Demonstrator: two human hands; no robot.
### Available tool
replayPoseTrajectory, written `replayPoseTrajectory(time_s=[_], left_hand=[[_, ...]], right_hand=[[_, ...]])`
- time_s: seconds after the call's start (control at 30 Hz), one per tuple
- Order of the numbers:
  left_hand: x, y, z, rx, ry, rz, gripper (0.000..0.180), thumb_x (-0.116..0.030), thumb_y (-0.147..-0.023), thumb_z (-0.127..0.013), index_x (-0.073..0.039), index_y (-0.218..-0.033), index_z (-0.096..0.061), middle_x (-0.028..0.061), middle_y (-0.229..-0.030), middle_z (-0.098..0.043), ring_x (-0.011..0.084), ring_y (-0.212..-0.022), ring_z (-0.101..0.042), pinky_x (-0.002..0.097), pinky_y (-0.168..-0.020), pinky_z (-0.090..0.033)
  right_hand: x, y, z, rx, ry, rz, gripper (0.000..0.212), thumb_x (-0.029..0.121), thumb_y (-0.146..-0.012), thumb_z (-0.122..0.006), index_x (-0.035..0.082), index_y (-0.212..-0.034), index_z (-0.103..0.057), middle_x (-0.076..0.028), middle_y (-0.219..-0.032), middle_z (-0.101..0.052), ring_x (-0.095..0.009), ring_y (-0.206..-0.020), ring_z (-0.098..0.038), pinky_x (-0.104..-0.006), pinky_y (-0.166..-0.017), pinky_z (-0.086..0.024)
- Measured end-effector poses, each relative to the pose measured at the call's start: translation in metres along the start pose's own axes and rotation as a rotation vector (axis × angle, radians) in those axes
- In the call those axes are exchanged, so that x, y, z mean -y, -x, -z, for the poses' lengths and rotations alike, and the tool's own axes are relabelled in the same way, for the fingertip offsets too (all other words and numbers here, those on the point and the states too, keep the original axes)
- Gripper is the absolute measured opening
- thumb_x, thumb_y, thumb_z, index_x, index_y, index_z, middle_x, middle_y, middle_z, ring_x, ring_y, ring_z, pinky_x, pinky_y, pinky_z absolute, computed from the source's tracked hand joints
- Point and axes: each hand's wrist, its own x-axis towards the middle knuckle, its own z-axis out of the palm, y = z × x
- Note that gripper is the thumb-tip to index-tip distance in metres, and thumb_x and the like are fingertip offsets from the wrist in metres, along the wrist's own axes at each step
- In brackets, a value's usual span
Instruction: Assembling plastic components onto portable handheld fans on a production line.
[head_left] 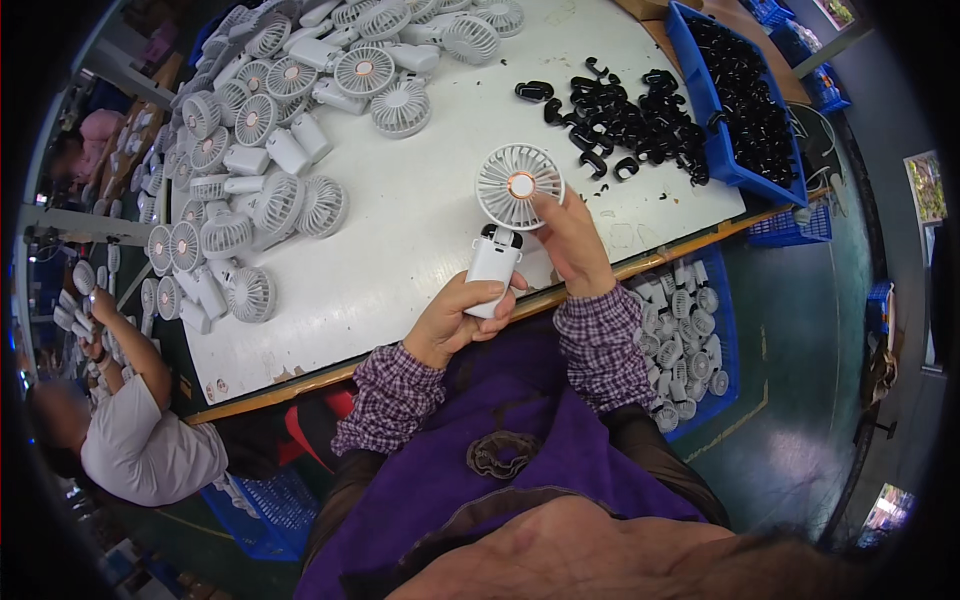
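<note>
A white handheld fan (493,262) with a copper-coloured ring at its hub is held over the near edge of the table. My left hand (455,312) is closed around the lower part of its handle. My right hand (577,242) grips the right rim of the round fan head, thumb on the front grille. A black piece sits at the joint between handle and head. Right of the fan lies a loose pile of small curved black plastic parts (640,118). Many more white handheld fans (290,130) are heaped on the table's left side.
A blue crate (690,60) full of black parts stands at the table's right edge. Below the edge, a blue bin (718,400) holds more white fans. At left, a co-worker (150,440) handles fans. The worn white tabletop (410,180) spreads before me.
</note>
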Motion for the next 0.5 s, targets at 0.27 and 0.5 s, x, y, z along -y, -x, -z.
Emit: replayPoseTrajectory(time_s=[0.27, 0.5], left_hand=[[0.024, 0.001, -0.002, 0.347, 0.532, 0.054, 0.038, -0.027, -0.084, -0.052, 0.005, -0.104, -0.049, 0.0067, -0.06, -0.049, 0.0093, -0.036, -0.038, 0.0219, -0.033, -0.031], [-0.001, 0.035, -0.05, 0.275, 0.601, 0.083, 0.033, -0.023, -0.083, -0.049, 0.006, -0.099, -0.051, 0.0066, -0.056, -0.05, 0.0084, -0.033, -0.034, 0.0207, -0.033, -0.027]], right_hand=[[-0.042, 0.034, -0.017, 0.181, -0.471, -0.117, 0.057, 0.023, -0.087, -0.06, -0.001, -0.132, -0.035, -0.021, -0.119, -0.053, -0.038, -0.113, -0.053, -0.052, -0.099, -0.043], [-0.028, 0.061, -0.041, 0.229, -0.536, -0.119, 0.06, 0.033, -0.085, -0.062, 0.001, -0.13, -0.037, -0.015, -0.11, -0.054, -0.032, -0.095, -0.06, -0.0575, -0.103, -0.035]])
